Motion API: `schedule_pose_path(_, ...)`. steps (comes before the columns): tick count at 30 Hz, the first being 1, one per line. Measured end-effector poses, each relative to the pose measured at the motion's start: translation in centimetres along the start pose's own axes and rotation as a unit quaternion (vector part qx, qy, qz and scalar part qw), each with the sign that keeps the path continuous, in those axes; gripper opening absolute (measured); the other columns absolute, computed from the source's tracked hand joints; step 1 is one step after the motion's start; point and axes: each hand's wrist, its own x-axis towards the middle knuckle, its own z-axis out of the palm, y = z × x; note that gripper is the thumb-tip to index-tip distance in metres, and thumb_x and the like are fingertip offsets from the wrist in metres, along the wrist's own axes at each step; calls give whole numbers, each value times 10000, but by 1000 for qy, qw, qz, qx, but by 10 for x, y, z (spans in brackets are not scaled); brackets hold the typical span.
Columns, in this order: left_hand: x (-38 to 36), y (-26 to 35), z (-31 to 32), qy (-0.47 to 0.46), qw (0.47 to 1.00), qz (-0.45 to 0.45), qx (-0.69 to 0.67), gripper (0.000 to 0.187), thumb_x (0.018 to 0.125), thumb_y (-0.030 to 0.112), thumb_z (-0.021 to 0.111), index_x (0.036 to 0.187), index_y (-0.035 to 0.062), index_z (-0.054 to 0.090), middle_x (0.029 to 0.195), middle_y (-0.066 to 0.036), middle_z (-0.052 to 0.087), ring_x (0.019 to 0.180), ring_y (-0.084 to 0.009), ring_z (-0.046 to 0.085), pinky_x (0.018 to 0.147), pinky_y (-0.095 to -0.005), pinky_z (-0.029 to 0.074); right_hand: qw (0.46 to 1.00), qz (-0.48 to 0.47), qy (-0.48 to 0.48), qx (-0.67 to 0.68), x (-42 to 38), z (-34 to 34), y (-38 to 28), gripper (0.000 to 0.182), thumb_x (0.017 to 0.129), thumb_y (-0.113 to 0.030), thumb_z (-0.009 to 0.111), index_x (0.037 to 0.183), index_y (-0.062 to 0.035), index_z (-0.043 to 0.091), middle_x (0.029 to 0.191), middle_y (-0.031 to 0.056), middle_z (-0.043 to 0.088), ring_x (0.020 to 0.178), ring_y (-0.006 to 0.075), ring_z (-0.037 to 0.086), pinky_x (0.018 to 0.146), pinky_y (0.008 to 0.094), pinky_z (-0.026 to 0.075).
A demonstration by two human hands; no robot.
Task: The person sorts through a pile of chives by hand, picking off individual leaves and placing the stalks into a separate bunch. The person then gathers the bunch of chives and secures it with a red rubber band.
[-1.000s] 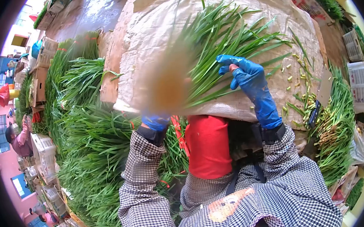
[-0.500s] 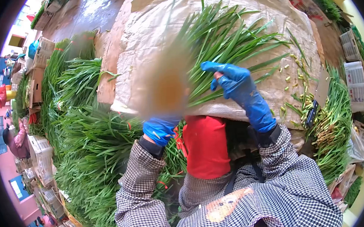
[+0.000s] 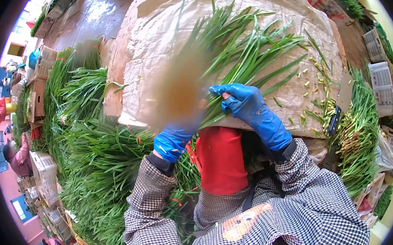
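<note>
Long green leafy stalks [image 3: 264, 49] lie fanned out over a pale cloth-covered board [image 3: 149, 39]. My right hand [image 3: 240, 99], in a blue glove with a bare fingertip showing, is closed at the lower edge of these stalks, its thumb and forefinger pinched; what lies between them is too small to make out. My left hand [image 3: 174, 133], also blue-gloved, is at the board's near edge. A brown blur covers its fingers and the left ends of the stalks.
Heaps of green bundles [image 3: 103, 161] fill the left side. Cut stalk ends [image 3: 325, 100] and a knife with a dark handle [image 3: 335, 121] lie at the board's right. More stalks [image 3: 359, 134] are beyond. A person [image 3: 19, 157] is at far left.
My right hand has moved down and left, closer to my left hand, and its fingers have drawn together. The fanned stalks have shifted slightly.
</note>
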Motion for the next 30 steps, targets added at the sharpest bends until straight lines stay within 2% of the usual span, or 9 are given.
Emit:
schedule_pose_path(5, 1, -4, 3, -33, 999, 4, 21, 285, 797, 136, 644, 1075, 86, 607, 931, -106, 604, 870, -286, 567, 788, -358, 445, 996, 9, 21, 81, -18, -5, 0, 280, 818, -7, 562, 1062, -103, 661, 866, 91, 663, 654, 172, 638, 578, 295, 521)
schedule_pose_path(7, 0, -3, 6, -58, 998, -12, 0, 305, 798, 172, 659, 1084, 80, 603, 876, -117, 581, 846, -294, 563, 768, -366, 447, 971, 63, 16, 229, -25, -5, 6, 281, 830, 22, 552, 1078, -66, 650, 921, 99, 662, 658, 138, 634, 560, 265, 533)
schedule_pose_path(16, 2, -12, 12, -106, 992, -54, -40, 239, 834, 195, 636, 1009, 35, 601, 880, -144, 572, 830, -308, 577, 739, -353, 466, 971, 86, 8, 225, -25, -4, 13, 242, 842, 18, 547, 1057, -29, 648, 918, 108, 653, 636, 124, 635, 519, 248, 537)
schedule_pose_path(21, -3, -17, 17, -83, 990, -71, -86, 173, 836, 142, 640, 963, 31, 603, 866, -121, 587, 790, -249, 594, 709, -322, 468, 969, 108, -31, 222, -24, -5, 19, 247, 850, -16, 547, 1074, -44, 647, 917, 95, 659, 631, 122, 642, 507, 246, 533)
schedule_pose_path(23, -1, -18, 18, -64, 989, -101, -85, 151, 843, 101, 634, 965, 18, 604, 850, -86, 600, 765, -171, 586, 712, -286, 466, 976, 67, 6, 208, -23, -3, 18, 274, 836, -12, 551, 1089, -58, 644, 925, 104, 664, 628, 128, 648, 503, 252, 528)
schedule_pose_path(26, -4, -26, 27, -45, 989, -119, -79, 142, 855, 83, 620, 969, 0, 604, 855, -58, 619, 775, -115, 567, 721, -262, 466, 990, 53, 13, 127, -12, -11, -3, 327, 813, -2, 560, 1127, -64, 624, 949, 123, 668, 665, 154, 662, 544, 270, 536)
schedule_pose_path(27, -4, -29, 26, -45, 990, -112, -71, 142, 866, 67, 603, 988, -5, 601, 890, -55, 635, 817, -101, 574, 730, -255, 476, 994, -8, 44, 101, -5, -5, -2, 348, 793, -18, 578, 1135, -70, 616, 895, 123, 666, 667, 191, 658, 567, 302, 528)
schedule_pose_path(28, -5, -31, 26, -46, 990, -109, -70, 142, 866, 67, 603, 988, -5, 601, 890, -55, 635, 817, -101, 574, 730, -255, 476, 994, -9, 46, 101, -2, 0, 2, 348, 793, -18, 578, 1135, -70, 616, 895, 123, 666, 667, 191, 658, 567, 302, 528)
schedule_pose_path(30, -9, -34, 24, -12, 990, -114, -86, 142, 869, 63, 599, 996, -1, 596, 910, -76, 648, 827, -110, 594, 728, -256, 491, 993, -91, 2, -72, 1, 8, 7, 353, 779, -34, 591, 1128, -82, 616, 815, 120, 645, 663, 231, 641, 579, 340, 511)
